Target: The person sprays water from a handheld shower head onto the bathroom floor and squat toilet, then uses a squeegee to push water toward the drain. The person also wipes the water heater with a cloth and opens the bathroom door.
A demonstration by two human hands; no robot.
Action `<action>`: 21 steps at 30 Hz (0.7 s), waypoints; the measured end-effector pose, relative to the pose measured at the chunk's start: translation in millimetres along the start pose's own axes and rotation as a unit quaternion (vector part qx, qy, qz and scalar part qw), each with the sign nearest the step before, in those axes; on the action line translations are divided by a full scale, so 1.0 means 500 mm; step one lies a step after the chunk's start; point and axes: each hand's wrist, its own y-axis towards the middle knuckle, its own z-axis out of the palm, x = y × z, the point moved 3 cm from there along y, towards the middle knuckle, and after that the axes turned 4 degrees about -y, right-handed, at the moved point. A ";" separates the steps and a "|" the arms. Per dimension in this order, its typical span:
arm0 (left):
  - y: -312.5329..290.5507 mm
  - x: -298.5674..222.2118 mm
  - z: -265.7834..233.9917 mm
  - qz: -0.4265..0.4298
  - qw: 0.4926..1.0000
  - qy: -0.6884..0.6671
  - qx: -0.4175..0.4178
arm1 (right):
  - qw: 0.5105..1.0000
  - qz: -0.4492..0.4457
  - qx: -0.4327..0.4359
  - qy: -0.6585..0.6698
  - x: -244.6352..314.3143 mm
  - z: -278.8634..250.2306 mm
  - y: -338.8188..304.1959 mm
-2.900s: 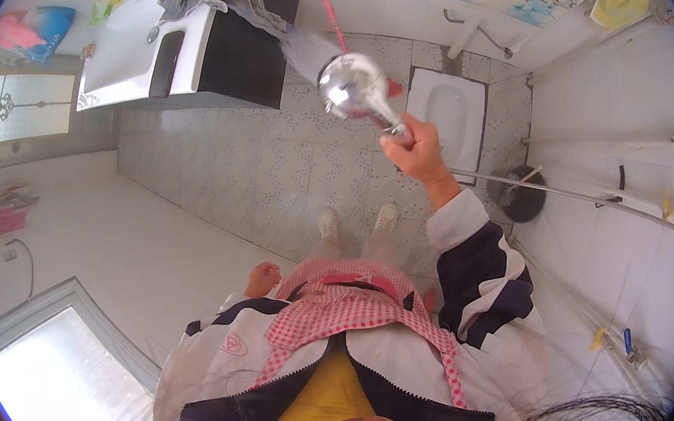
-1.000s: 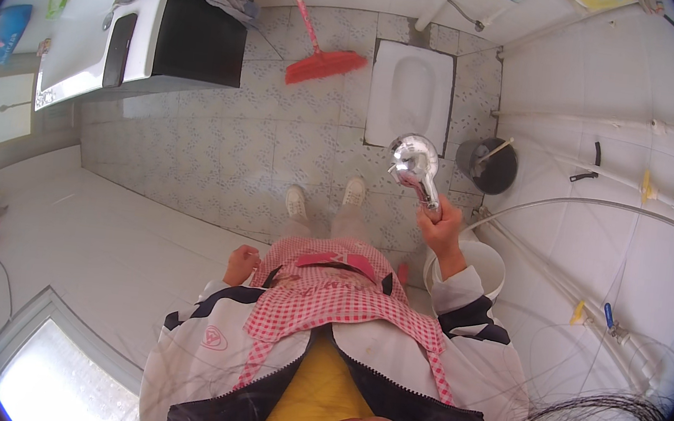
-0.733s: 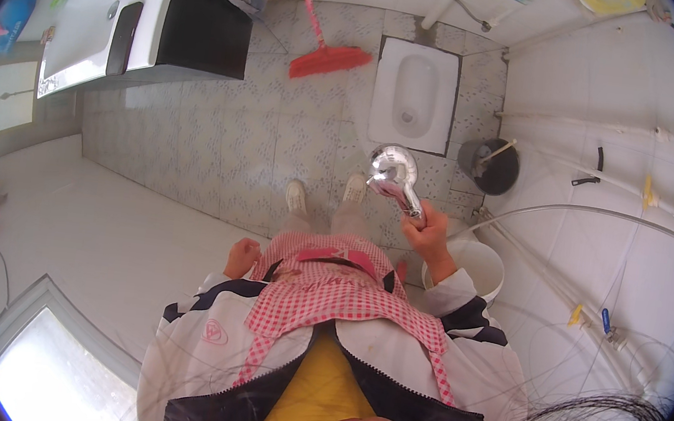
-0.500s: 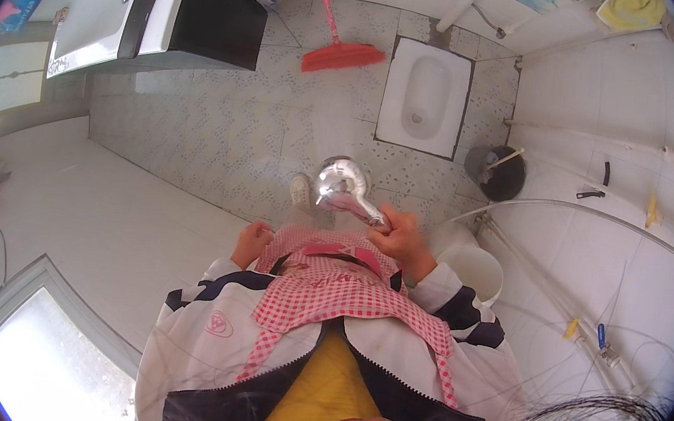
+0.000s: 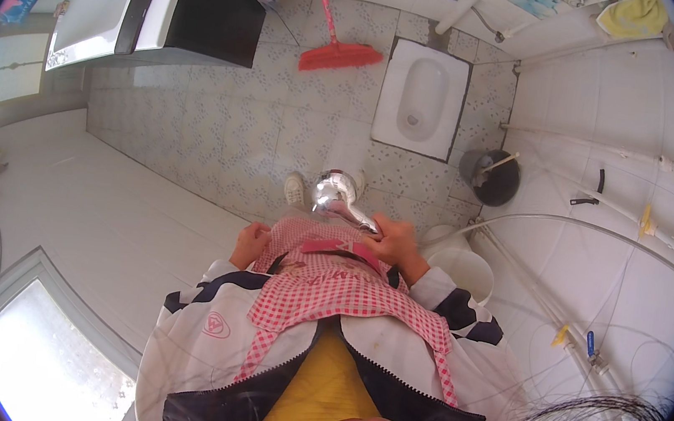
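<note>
My right hand [image 5: 394,242] is wrapped round the handle of a shiny silver shower head [image 5: 337,193], which it holds out in front of my body. The round head points away from me over the floor, close above my shoes [image 5: 295,190]. A pale hose [image 5: 596,225] curves off to the right wall. My left hand [image 5: 250,244] hangs at the left edge of a red-and-white checked apron [image 5: 338,302], its fingers loosely curled with nothing visible in them.
A red broom [image 5: 341,57] stands on the tiled floor [image 5: 222,116] by a white squat toilet [image 5: 420,101]. A dark bucket [image 5: 498,178] and a white bucket [image 5: 468,270] stand along the right wall. At the far left is a white-and-black washing machine [image 5: 213,23] with cloth on it.
The shower head has come slightly down and closer to my body, with my right hand still gripping it. More of my second shoe shows. My left hand has barely moved.
</note>
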 end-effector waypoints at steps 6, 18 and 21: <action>-0.007 -0.008 -0.018 -0.001 1.000 -0.014 0.000 | 0.998 -0.056 0.014 0.006 0.030 0.037 0.021; -0.036 0.063 -0.048 -0.003 0.997 -0.071 -0.018 | 0.991 -0.101 0.081 0.037 0.176 0.110 0.061; -0.048 0.093 -0.065 -0.008 0.998 -0.056 -0.013 | 0.987 -0.111 0.111 0.037 0.212 0.158 0.081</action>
